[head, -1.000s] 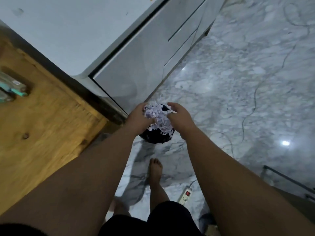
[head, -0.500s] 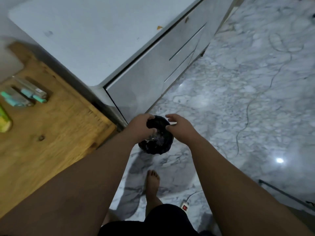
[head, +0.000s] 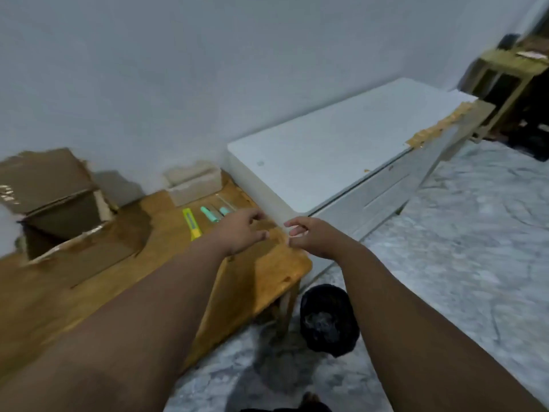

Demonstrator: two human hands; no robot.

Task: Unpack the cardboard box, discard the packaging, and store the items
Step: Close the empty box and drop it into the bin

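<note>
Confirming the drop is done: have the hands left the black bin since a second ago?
Yes. The left hand and right hand, then at the black bin, are now up by the wooden table corner.

No text, label, brand or number can be read. On the left flap of the cardboard box (head: 44, 173) a shiny strip (head: 6, 193) is seen with some dark marks on it, but they are too blurred to be made out. The yellow tool (head: 191, 223) and the mint-green pens (head: 208, 214) on the wooden table (head: 267, 272) are too small and too blurred for any print to be told.
</note>
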